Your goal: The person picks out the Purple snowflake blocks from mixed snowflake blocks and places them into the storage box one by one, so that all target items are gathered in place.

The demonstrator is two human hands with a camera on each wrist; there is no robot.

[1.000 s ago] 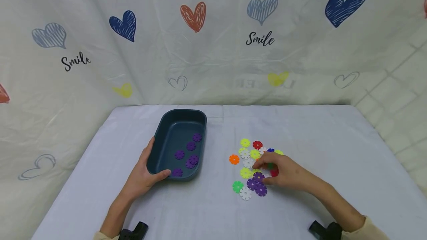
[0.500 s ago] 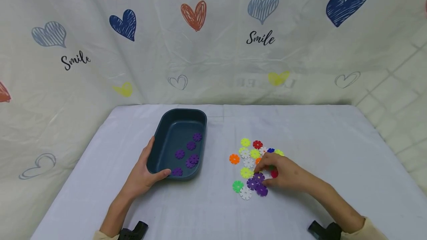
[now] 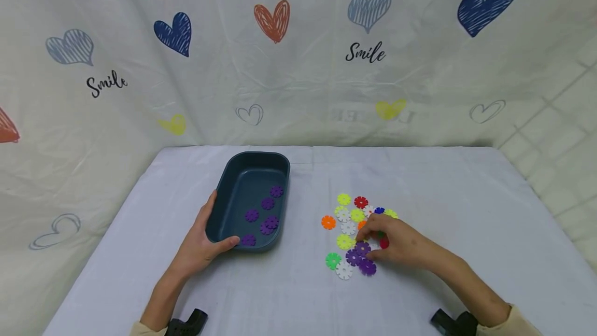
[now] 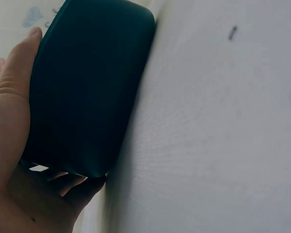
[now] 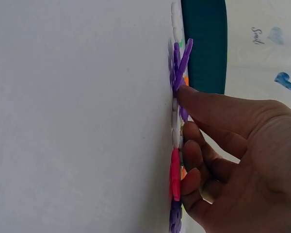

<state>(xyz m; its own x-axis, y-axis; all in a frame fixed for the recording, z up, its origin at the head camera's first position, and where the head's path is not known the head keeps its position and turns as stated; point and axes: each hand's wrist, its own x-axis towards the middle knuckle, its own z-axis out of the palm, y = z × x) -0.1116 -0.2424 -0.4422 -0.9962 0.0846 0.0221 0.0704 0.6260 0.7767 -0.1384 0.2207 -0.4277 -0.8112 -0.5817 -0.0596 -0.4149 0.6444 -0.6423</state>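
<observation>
My left hand (image 3: 198, 248) grips the dark teal tray (image 3: 244, 180) at its near left corner, thumb over the rim and fingers along the side. Several purple flower-shaped discs (image 3: 252, 215) lie inside the tray. To the right, my right hand (image 3: 396, 240) reaches down into a loose group of coloured discs. Its thumb and finger pinch a purple disc (image 3: 367, 267) among other purple ones. From the right wrist, that purple disc (image 5: 185, 60) looks tilted up off the others, at the thumb tip. My palm and fingers hide some discs behind them.
Around the right hand lie yellow discs (image 3: 345, 241), white discs (image 3: 344, 270), a green disc (image 3: 333, 261), an orange disc (image 3: 328, 222) and red ones (image 3: 361, 202). A white cloth (image 3: 298, 294) covers the table. Behind it hangs a heart-printed curtain (image 3: 308, 77).
My right fingertips have drawn in slightly towards the purple discs. The nearest purple disc has shifted a little to the right and tilted. My left hand and the tray stay put.
</observation>
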